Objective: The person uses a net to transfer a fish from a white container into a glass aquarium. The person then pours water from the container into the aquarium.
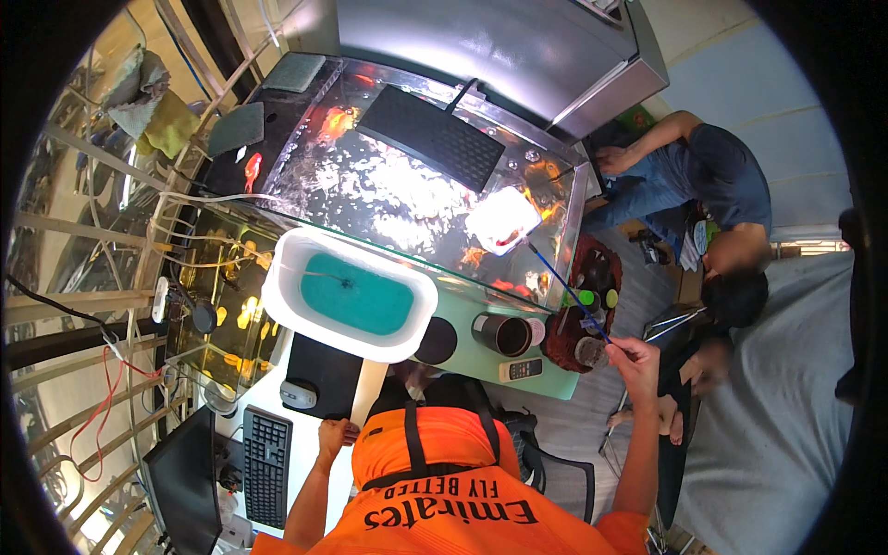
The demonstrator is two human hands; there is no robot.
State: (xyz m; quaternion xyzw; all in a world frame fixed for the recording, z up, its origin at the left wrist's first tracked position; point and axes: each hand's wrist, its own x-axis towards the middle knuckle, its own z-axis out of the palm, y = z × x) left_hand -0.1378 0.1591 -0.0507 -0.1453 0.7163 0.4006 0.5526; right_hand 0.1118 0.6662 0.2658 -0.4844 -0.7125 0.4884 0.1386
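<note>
My right hand (635,367) is closed round the end of the thin blue handle of a fish net (483,218). Its white mesh lies at the right part of a large glass fish tank (566,236). A small reddish patch shows in the net; whether it is a fish I cannot tell. Several orange goldfish (336,123) swim in the tank. My left hand (337,438) rests closed at the desk's edge beside a black mouse pad (336,368); what it holds, if anything, is hidden. In front of the tank stands a white tub (425,310) with teal-looking water.
A black slatted panel (430,139) lies across the tank. Right of the tub are a dark cup (504,335), a remote control (521,370) and a red tray (566,342) with bottles. A keyboard (266,467) sits on the desk. Another person (717,176) sits at the right.
</note>
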